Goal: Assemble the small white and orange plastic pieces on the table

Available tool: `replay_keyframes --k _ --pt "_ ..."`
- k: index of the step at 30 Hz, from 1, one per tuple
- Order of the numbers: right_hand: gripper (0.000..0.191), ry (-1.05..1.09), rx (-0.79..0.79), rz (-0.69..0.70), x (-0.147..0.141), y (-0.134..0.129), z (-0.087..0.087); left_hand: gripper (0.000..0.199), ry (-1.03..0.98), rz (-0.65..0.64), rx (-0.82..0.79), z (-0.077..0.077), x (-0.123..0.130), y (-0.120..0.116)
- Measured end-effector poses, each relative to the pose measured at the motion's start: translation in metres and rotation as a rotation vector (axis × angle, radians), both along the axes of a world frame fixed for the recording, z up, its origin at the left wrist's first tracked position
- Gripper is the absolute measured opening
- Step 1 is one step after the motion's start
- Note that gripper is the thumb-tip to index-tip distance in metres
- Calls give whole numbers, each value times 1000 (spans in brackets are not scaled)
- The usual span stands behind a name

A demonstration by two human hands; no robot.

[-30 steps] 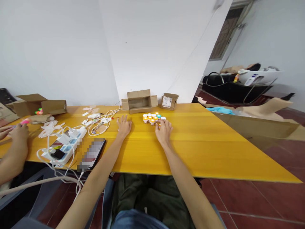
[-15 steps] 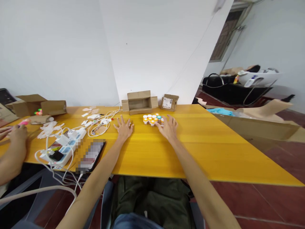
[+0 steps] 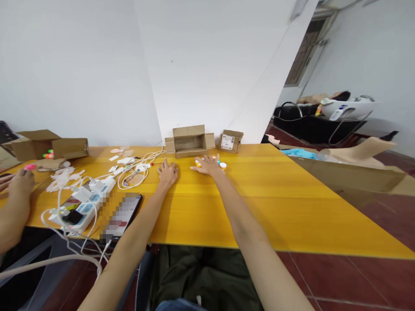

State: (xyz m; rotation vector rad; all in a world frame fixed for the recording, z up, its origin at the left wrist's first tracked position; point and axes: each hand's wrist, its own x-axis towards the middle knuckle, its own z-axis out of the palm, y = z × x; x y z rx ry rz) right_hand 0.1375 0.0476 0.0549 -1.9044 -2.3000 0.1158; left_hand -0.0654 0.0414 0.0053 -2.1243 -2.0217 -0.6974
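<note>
A cluster of small round pots with white, orange and blue tops, one white-topped pot (image 3: 222,165) among them, stands on the yellow table (image 3: 259,207). My right hand (image 3: 206,165) lies over the cluster with its fingers spread, hiding most of it; whether it touches the tops is hard to see. Left of the cluster, my left hand (image 3: 167,173) rests on the tabletop, fingers apart and nothing in it. Just behind the hands sits an open cardboard box (image 3: 189,142) facing me, and a smaller labelled carton (image 3: 231,141) is to its right.
White cables run to a power strip (image 3: 94,203) at the left, beside a phone (image 3: 125,216). Paper scraps (image 3: 63,178) lie beyond. Another person's hand (image 3: 21,183) works at the far left near an open carton (image 3: 69,147). A large cardboard box (image 3: 356,172) stands right of the table.
My right hand has moved left from the right side of the pots to over them, covering most. My left hand has drawn its fingers somewhat closer together on the table.
</note>
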Motion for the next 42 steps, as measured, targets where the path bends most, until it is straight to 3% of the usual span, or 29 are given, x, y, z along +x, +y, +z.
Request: replay_keyframes --k 7,14,22,29,33,35,38,40,42 --pt "40 6 76 -37 27 -12 -6 34 40 -35 119 0 1 -10" --pt "34 -18 135 -60 61 -36 -11 32 65 -56 129 1 5 -17" --pt "41 -29 95 -46 84 -53 -16 28 70 -112 130 -2 6 -22" --pt "61 142 126 -103 76 -27 0 26 126 -186 207 -13 23 -25" --pt "60 171 126 -180 90 -12 5 27 153 -240 238 -18 26 -30" --pt "56 209 213 -214 113 -19 -4 28 134 -219 218 -18 24 -32" --pt "53 260 410 -327 164 -53 -35 37 51 -116 196 -16 19 -35" --pt "54 252 434 -463 199 -81 -60 50 -35 -18 190 -14 16 -36" --pt "49 230 396 -476 226 -105 -83 63 -111 67 157 -14 13 -36"
